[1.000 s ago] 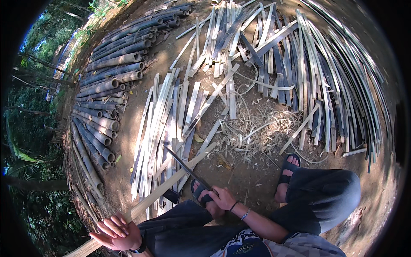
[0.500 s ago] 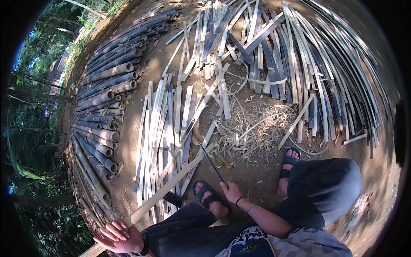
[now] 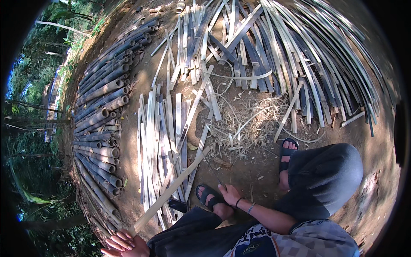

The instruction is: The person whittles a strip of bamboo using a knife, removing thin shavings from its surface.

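My left hand (image 3: 128,246), at the lower left, is closed round a pale split bamboo strip (image 3: 171,188), its fingers lying over the strip's near end. From there the strip slants up and to the right, above other strips on the ground. My right hand (image 3: 231,195) grips a long thin knife (image 3: 211,168) in front of my left foot. The dark blade points up and left, its tip close to the strip's far end; whether they touch I cannot tell. The knife's handle is mostly hidden in my fist. A black block-like object (image 3: 177,204) sits beside my left sandal, below the strip.
Split bamboo strips (image 3: 150,141) lie left of centre, with a larger pile (image 3: 317,64) at the upper right. Curly shavings (image 3: 252,124) cover the ground ahead of my feet. Whole bamboo poles (image 3: 102,103) are stacked at the left. My sandalled feet (image 3: 209,195) are apart.
The view has shifted slightly. My left hand sits a little lower, and the strip's part beyond it no longer shows. The knife blade has turned and looks thinner, its tip nearer the strip.
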The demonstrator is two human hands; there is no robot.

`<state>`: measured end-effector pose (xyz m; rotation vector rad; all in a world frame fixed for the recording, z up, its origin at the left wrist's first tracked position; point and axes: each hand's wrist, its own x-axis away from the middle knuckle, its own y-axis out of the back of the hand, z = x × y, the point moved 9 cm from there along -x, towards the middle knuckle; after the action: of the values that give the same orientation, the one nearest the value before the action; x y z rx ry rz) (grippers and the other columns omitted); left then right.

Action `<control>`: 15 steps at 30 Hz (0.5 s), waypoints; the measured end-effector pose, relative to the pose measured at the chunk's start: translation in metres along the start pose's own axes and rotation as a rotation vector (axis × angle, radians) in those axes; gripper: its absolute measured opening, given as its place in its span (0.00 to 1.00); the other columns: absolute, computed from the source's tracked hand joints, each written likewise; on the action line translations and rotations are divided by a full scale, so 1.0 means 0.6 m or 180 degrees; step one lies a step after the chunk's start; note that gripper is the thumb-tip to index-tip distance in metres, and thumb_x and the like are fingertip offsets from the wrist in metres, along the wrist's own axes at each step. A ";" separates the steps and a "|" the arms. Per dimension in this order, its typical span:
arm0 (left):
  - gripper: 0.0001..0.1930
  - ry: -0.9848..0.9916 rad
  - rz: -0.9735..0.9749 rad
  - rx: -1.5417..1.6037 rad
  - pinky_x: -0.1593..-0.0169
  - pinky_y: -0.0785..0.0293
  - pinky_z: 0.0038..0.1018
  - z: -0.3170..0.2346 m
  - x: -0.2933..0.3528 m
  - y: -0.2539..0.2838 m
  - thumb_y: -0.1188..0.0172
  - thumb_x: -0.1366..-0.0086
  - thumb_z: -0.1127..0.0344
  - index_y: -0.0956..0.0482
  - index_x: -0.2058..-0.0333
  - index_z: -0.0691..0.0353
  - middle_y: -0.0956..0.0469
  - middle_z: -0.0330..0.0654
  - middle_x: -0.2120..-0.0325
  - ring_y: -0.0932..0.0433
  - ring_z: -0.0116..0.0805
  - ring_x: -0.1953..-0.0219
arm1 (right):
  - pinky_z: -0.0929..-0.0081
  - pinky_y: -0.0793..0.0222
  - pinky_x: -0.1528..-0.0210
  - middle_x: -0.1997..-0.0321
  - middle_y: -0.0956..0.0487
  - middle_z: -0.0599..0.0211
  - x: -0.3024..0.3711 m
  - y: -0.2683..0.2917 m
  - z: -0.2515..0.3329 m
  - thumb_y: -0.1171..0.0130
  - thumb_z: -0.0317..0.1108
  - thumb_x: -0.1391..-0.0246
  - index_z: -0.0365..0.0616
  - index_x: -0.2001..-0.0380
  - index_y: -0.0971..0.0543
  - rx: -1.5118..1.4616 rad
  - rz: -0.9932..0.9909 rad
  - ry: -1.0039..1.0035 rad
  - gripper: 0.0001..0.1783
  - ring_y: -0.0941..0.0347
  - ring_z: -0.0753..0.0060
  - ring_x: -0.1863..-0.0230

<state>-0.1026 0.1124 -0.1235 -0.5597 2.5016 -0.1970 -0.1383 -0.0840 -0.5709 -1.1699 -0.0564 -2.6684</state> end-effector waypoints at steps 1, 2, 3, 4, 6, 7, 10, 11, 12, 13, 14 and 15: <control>0.28 -0.0008 0.0104 0.0075 0.82 0.49 0.18 -0.001 0.002 -0.001 0.68 0.28 0.49 0.47 0.89 0.51 0.47 0.32 0.95 0.52 0.23 0.91 | 0.54 0.32 0.63 0.71 0.24 0.39 0.011 -0.011 0.031 0.57 0.54 0.41 0.33 0.70 0.25 0.0096 -0.0077 0.0617 0.29 0.27 0.39 0.63; 0.28 -0.0016 0.0207 0.0148 0.82 0.49 0.18 -0.001 0.001 -0.002 0.68 0.28 0.49 0.47 0.89 0.51 0.47 0.33 0.95 0.52 0.23 0.91 | 0.54 0.33 0.62 0.70 0.24 0.38 0.024 -0.018 0.063 0.57 0.54 0.41 0.33 0.70 0.25 0.0195 -0.0152 0.1234 0.29 0.27 0.39 0.62; 0.28 -0.0049 0.0163 0.0122 0.82 0.49 0.18 0.002 -0.002 0.003 0.68 0.28 0.50 0.47 0.89 0.51 0.47 0.33 0.95 0.52 0.22 0.91 | 0.54 0.33 0.62 0.70 0.24 0.40 0.027 -0.023 0.069 0.56 0.55 0.42 0.33 0.71 0.25 0.0226 0.0011 0.1366 0.30 0.27 0.39 0.62; 0.28 -0.0093 0.0094 0.0071 0.82 0.50 0.18 0.002 -0.002 0.006 0.67 0.28 0.50 0.47 0.89 0.51 0.47 0.33 0.95 0.52 0.22 0.91 | 0.54 0.33 0.62 0.70 0.24 0.39 0.021 -0.022 0.054 0.56 0.55 0.42 0.33 0.71 0.25 0.0223 -0.0050 0.1230 0.30 0.27 0.39 0.62; 0.27 -0.0141 -0.0141 -0.0019 0.82 0.50 0.17 0.000 -0.005 0.008 0.66 0.28 0.51 0.47 0.89 0.51 0.47 0.32 0.95 0.52 0.22 0.91 | 0.55 0.33 0.62 0.70 0.24 0.39 -0.004 -0.013 0.019 0.56 0.55 0.42 0.33 0.71 0.25 0.0180 -0.0226 0.0973 0.30 0.27 0.39 0.62; 0.27 -0.0167 -0.0360 -0.0095 0.82 0.51 0.17 -0.001 -0.007 0.018 0.66 0.28 0.51 0.47 0.89 0.51 0.48 0.32 0.95 0.52 0.22 0.91 | 0.57 0.34 0.66 0.73 0.25 0.41 -0.006 0.004 0.015 0.56 0.52 0.40 0.34 0.73 0.27 0.0076 -0.0532 0.0798 0.27 0.27 0.41 0.67; 0.27 -0.0113 -0.0503 -0.0132 0.83 0.52 0.17 0.001 -0.006 0.030 0.65 0.29 0.51 0.47 0.89 0.51 0.48 0.32 0.94 0.53 0.22 0.91 | 0.57 0.34 0.67 0.74 0.25 0.42 -0.003 0.001 -0.030 0.56 0.51 0.40 0.34 0.73 0.28 -0.0420 0.0019 -0.0418 0.26 0.27 0.40 0.68; 0.27 -0.0071 -0.0457 -0.0109 0.83 0.53 0.17 0.004 -0.008 0.029 0.65 0.29 0.51 0.48 0.89 0.51 0.48 0.32 0.94 0.53 0.22 0.91 | 0.57 0.33 0.67 0.75 0.24 0.44 0.001 -0.008 0.005 0.56 0.52 0.40 0.35 0.72 0.27 -0.0290 -0.0002 0.0306 0.26 0.26 0.41 0.68; 0.27 -0.0090 -0.0531 -0.0144 0.83 0.53 0.17 0.004 -0.010 0.033 0.64 0.29 0.51 0.48 0.89 0.51 0.49 0.32 0.94 0.53 0.22 0.91 | 0.57 0.32 0.67 0.76 0.24 0.46 0.014 -0.028 0.038 0.55 0.52 0.41 0.35 0.71 0.26 -0.0154 -0.0025 0.1028 0.26 0.26 0.42 0.69; 0.27 -0.0104 -0.0632 -0.0179 0.84 0.53 0.17 0.005 -0.009 0.035 0.64 0.29 0.51 0.48 0.89 0.51 0.49 0.31 0.94 0.53 0.22 0.91 | 0.57 0.31 0.68 0.76 0.23 0.47 0.033 -0.041 0.069 0.55 0.52 0.41 0.35 0.70 0.25 0.0010 -0.0044 0.1741 0.26 0.25 0.42 0.70; 0.27 -0.0126 -0.0758 -0.0239 0.84 0.54 0.17 0.004 -0.006 0.038 0.64 0.29 0.51 0.48 0.89 0.51 0.49 0.31 0.94 0.54 0.22 0.91 | 0.57 0.31 0.67 0.76 0.23 0.48 0.044 -0.048 0.085 0.55 0.52 0.41 0.36 0.70 0.25 0.0200 0.0081 0.1727 0.26 0.25 0.43 0.69; 0.27 -0.0177 -0.1042 -0.0352 0.84 0.55 0.18 0.003 -0.003 0.045 0.64 0.29 0.52 0.48 0.89 0.50 0.50 0.31 0.94 0.54 0.21 0.91 | 0.57 0.31 0.67 0.76 0.22 0.49 0.055 -0.052 0.098 0.55 0.52 0.41 0.36 0.69 0.25 0.0389 0.0206 0.1713 0.26 0.25 0.43 0.69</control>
<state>-0.1095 0.1375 -0.1309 -1.0065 2.3646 -0.1641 -0.1244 -0.0526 -0.5049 -0.3858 -0.0867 -2.7772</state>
